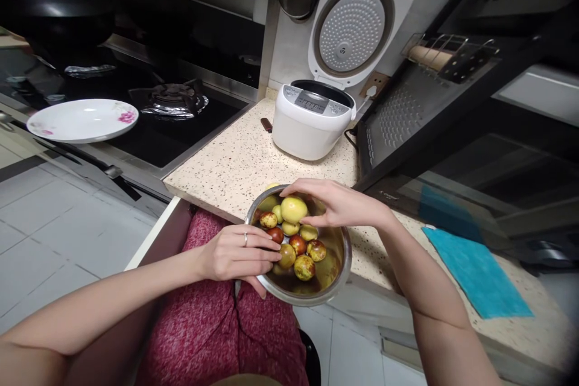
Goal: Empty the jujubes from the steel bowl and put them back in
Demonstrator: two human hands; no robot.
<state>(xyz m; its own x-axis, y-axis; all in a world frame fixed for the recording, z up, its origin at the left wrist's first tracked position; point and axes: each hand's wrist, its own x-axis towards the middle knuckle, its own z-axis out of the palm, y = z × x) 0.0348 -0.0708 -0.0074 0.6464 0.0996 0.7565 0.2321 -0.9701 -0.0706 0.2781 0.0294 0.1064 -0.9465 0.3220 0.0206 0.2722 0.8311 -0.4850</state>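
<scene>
A round metal bowl (pixel 341 259) holds several green, yellow and reddish-brown fruits, at the counter's front edge above my lap. My left hand (pixel 237 253) grips the bowl's left side, thumb outside below the rim and fingers over the rim touching a brownish fruit (pixel 286 256). From the right, my right hand (pixel 328 202) reaches into the bowl, its thumb and fingers around the large yellow-green fruit (pixel 294 209). Part of another yellow-green fruit (pixel 272 186) shows just behind the bowl's far rim.
A white rice cooker (pixel 312 126) stands open on the speckled counter (pixel 221 172). To the left, a floral plate (pixel 84 120) lies by the stove burner (pixel 174 98). A teal cloth (pixel 477 271) is at the right, before a dark oven-like appliance (pixel 452 151). An open drawer (pixel 156 232) juts out beside my legs.
</scene>
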